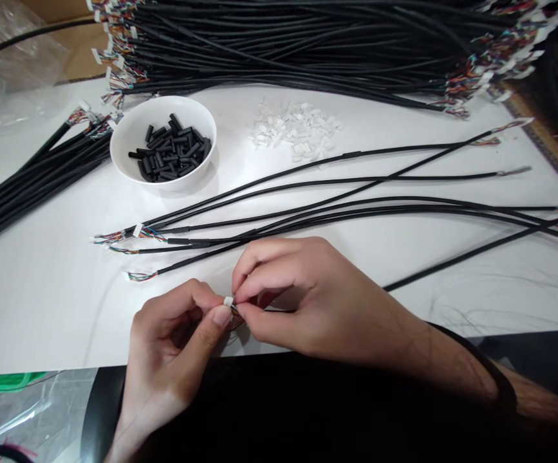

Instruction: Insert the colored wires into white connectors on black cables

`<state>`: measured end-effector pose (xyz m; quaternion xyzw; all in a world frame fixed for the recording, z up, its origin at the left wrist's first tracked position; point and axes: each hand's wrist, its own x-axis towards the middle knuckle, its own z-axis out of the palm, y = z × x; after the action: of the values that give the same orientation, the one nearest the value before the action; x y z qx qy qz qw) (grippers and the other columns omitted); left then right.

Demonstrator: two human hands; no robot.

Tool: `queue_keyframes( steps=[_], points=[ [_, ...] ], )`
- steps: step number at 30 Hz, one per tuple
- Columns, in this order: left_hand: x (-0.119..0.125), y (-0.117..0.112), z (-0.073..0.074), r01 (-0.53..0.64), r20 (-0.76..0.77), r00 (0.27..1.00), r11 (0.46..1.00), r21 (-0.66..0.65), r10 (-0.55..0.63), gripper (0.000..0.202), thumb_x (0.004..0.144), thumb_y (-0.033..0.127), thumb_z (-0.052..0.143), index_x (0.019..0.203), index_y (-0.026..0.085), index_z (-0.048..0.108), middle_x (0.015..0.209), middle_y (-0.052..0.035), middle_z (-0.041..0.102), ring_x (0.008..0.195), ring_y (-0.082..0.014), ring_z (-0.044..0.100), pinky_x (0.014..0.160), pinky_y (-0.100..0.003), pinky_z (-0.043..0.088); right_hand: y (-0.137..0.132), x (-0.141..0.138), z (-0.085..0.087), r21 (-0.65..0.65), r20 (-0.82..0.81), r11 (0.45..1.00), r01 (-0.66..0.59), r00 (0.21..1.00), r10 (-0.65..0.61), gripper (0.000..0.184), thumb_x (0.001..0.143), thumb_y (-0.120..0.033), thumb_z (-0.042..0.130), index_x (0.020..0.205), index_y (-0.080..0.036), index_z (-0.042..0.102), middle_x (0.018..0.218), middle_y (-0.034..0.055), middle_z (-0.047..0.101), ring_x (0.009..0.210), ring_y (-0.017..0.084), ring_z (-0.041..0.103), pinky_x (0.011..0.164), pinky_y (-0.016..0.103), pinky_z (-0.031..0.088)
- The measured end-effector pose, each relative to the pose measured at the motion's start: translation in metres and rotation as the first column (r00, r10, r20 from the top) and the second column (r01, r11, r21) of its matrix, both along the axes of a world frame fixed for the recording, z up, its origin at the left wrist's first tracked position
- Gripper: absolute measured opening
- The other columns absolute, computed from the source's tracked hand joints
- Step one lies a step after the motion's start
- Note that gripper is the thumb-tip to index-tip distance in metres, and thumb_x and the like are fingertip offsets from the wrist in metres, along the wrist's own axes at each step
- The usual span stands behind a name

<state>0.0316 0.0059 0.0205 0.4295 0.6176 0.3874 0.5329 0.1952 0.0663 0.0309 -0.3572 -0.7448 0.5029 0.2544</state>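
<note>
My left hand pinches a small white connector between thumb and forefinger at the table's near edge. My right hand meets it from the right, fingers pinched on the thin wires at the end of a black cable that runs off to the right. Both hands hover just above the white table. Several black cables with coloured wire ends lie just beyond the hands.
A white bowl holds short black tube pieces. A heap of small white connectors lies to its right. A large bundle of black cables fills the back; another bundle lies at the left. Clear plastic sheeting sits near left.
</note>
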Motion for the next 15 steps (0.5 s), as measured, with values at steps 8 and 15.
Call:
queue_keyframes(
  steps=[8,15],
  points=[
    [0.003,-0.003,0.003,-0.045,-0.038,0.998,0.999,-0.021,0.044,0.027,0.081,0.032,0.069,0.062,0.017,0.059,0.052,0.004,0.048,0.048,-0.0084,0.039,0.044,-0.019,0.031,-0.017,-0.007,-0.01,0.076,0.007,0.984,0.159,0.987,-0.16,0.012,0.078,-0.008,0.064,0.067,-0.01,0.069,0.07,0.0015,0.065,0.066,0.009,0.058,0.062,0.02,0.044],
    [0.007,0.0,0.003,-0.1,-0.074,0.992,0.995,0.004,0.1,0.022,0.079,0.03,0.07,0.062,0.018,0.063,0.055,0.0029,0.056,0.051,-0.0106,0.046,0.046,-0.02,0.038,-0.031,-0.009,-0.014,0.2,0.065,0.955,0.221,0.969,-0.238,0.018,0.085,-0.015,0.058,0.071,-0.011,0.069,0.072,0.0034,0.063,0.067,0.011,0.055,0.061,0.024,0.043]
  ],
)
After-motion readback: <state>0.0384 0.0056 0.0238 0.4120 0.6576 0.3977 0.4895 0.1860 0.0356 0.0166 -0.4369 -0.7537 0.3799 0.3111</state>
